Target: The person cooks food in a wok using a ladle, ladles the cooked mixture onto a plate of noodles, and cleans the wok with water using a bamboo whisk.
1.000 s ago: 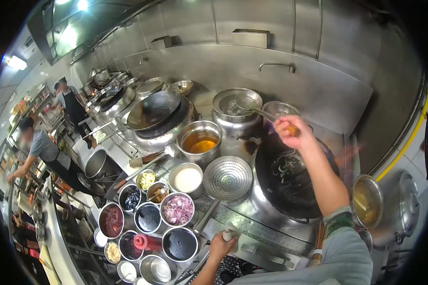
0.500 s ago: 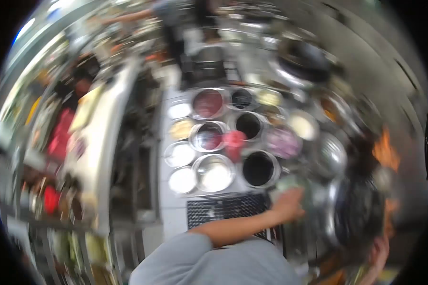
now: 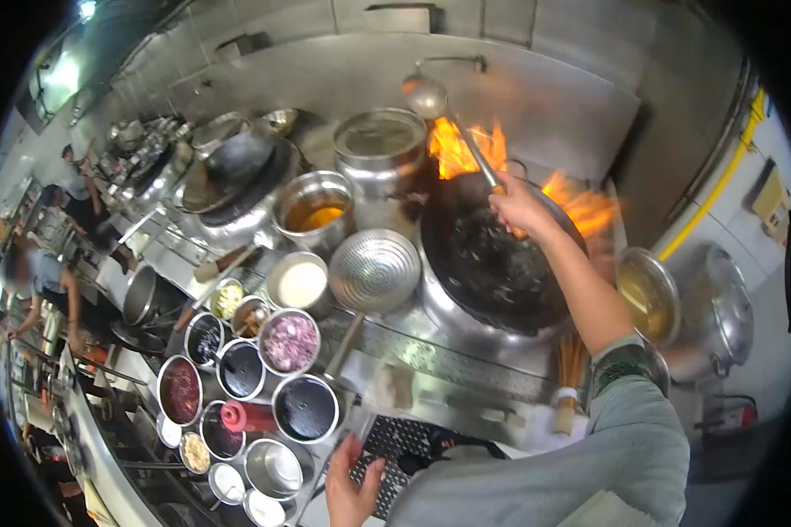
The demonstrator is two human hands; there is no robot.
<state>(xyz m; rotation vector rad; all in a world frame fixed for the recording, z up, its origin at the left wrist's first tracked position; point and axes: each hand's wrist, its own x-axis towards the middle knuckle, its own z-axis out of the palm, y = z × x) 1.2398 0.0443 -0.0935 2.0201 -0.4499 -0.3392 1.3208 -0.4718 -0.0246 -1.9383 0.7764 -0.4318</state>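
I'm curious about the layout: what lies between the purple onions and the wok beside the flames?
The head view shows a perforated strainer between the onions and the wok.

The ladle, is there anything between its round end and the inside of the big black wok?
Yes, in this view: orange flames rise at the far edge of the wok, between it and the bowl of the ladle. The picture can't show whether they're nearer or farther than the bowl.
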